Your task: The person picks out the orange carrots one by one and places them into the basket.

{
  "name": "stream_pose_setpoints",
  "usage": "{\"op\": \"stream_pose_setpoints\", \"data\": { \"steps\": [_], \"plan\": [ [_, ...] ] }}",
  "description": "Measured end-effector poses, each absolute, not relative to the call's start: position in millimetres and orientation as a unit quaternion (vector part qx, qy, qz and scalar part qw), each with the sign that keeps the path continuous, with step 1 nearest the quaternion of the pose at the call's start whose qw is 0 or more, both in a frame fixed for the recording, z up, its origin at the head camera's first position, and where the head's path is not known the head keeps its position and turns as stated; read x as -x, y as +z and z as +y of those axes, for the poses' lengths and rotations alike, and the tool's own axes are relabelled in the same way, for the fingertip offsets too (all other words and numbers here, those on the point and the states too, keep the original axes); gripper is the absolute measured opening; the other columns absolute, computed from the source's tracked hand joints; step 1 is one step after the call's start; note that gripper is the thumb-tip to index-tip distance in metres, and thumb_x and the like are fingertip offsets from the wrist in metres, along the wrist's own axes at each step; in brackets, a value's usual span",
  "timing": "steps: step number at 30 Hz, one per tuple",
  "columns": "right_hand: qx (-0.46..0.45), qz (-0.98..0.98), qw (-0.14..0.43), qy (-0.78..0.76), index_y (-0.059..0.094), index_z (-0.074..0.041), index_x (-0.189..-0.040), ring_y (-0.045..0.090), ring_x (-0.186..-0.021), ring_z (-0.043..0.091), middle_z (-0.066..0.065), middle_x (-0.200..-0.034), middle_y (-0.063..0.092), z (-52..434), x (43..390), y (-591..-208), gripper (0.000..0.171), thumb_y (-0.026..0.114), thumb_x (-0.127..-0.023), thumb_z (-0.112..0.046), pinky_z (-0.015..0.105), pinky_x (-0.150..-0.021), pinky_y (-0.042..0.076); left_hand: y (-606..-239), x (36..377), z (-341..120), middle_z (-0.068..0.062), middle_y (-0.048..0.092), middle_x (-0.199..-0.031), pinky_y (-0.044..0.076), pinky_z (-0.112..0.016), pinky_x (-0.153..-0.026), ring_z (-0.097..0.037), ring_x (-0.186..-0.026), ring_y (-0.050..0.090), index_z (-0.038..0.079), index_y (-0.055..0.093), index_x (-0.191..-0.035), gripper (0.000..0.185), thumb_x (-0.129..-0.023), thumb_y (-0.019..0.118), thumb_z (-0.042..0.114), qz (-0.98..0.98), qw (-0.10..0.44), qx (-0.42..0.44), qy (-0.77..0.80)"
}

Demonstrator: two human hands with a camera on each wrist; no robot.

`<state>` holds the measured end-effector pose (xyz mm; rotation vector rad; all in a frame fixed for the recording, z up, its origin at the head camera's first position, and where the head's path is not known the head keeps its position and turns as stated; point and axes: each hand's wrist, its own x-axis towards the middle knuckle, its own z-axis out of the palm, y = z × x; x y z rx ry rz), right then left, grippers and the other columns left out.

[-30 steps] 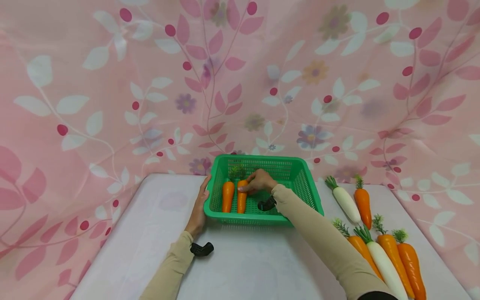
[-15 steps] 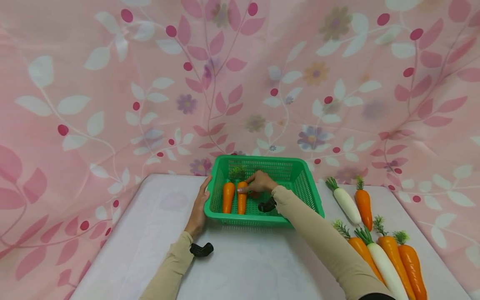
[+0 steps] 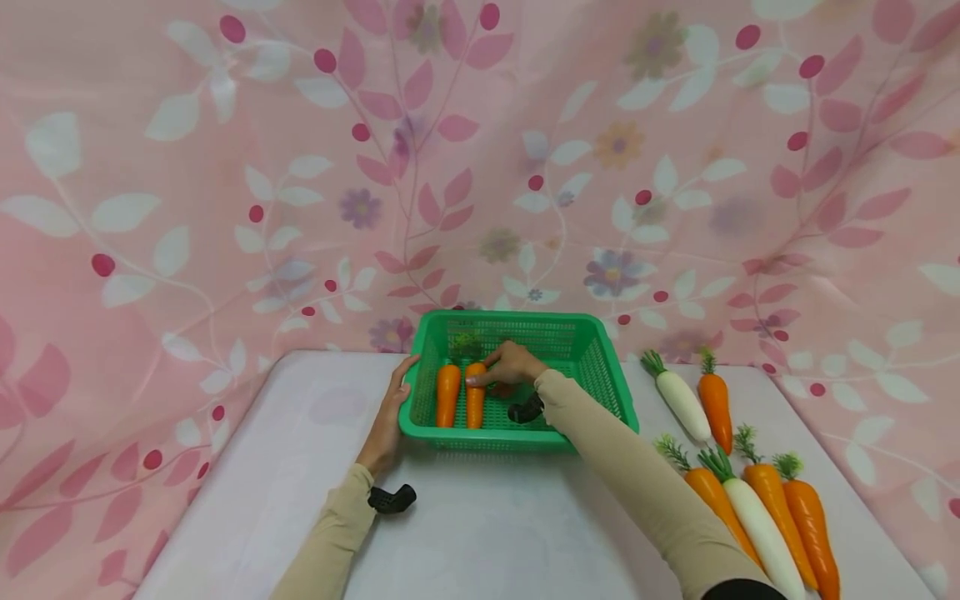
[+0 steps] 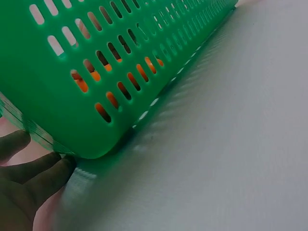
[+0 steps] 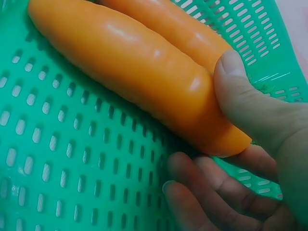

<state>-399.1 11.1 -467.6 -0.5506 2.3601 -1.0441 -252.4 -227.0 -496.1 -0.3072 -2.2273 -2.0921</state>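
Observation:
In the head view, a green plastic basket [image 3: 517, 433] with slotted walls stands on the table. Two glossy orange carrots lie side by side in its left part. My right hand [image 3: 512, 365] reaches inside and pinches the right carrot [image 3: 475, 408] near its leafy end; the left carrot [image 3: 447, 396] lies beside it. The right wrist view shows my thumb [image 5: 233, 72] on top of the held carrot [image 5: 144, 72], with other fingers below its end. My left hand [image 3: 386, 421] rests against the basket's left side, its fingers extended at the wall [image 4: 43, 178] in the left wrist view.
To the right on the white table [image 3: 480, 533] lie several loose vegetables. A white radish [image 3: 684, 404] and a carrot [image 3: 716, 408] lie further back; another white radish [image 3: 761, 525] lies among carrots [image 3: 813, 533] nearer the front. A pink floral cloth [image 3: 480, 167] hangs behind.
The head view has turned slightly, so everything appears a little further left. Both hands keep the same places at the basket, and the right hand still pinches the carrot.

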Motion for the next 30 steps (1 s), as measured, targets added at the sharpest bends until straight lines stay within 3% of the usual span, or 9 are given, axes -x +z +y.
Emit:
{"op": "stream_pose_setpoints", "data": {
  "steps": [10,22,30],
  "plan": [
    [0.199,0.869,0.255,-0.375,0.060,0.000,-0.133,0.074,-0.079,0.027,0.018,-0.120,0.067,9.8,399.7,-466.4,0.069,0.080,-0.082,-0.041,0.036,-0.067,0.059,-525.8,267.3,-229.8,0.013,0.012,-0.162,0.016,-0.056,-0.113,-0.024,-0.145,0.018,0.044,0.026,-0.153,0.048,-0.105,0.031,0.040,-0.717,0.050,0.090,-0.689],
    [0.208,0.872,0.269,-0.351,0.054,-0.004,-0.139,0.073,-0.082,0.025,0.015,-0.119,0.068,12.2,397.7,-462.8,0.075,0.077,-0.083,-0.047,0.038,-0.070,0.059,-495.0,248.9,-226.6,0.002,0.008,-0.165,0.022,-0.058,-0.111,-0.030,-0.144,0.021,0.027,0.017,-0.159,0.053,-0.106,0.027,0.027,-0.728,0.032,0.100,-0.678],
    [0.209,0.880,0.260,-0.339,0.060,-0.003,-0.132,0.073,-0.082,0.025,0.017,-0.128,0.063,16.1,398.8,-461.1,0.068,0.076,-0.084,-0.047,0.037,-0.069,0.059,-521.3,264.5,-229.1,0.007,0.009,-0.164,0.022,-0.057,-0.111,-0.029,-0.144,0.022,0.037,0.020,-0.156,0.050,-0.107,0.027,0.034,-0.719,0.047,0.093,-0.688]
  ]
}}
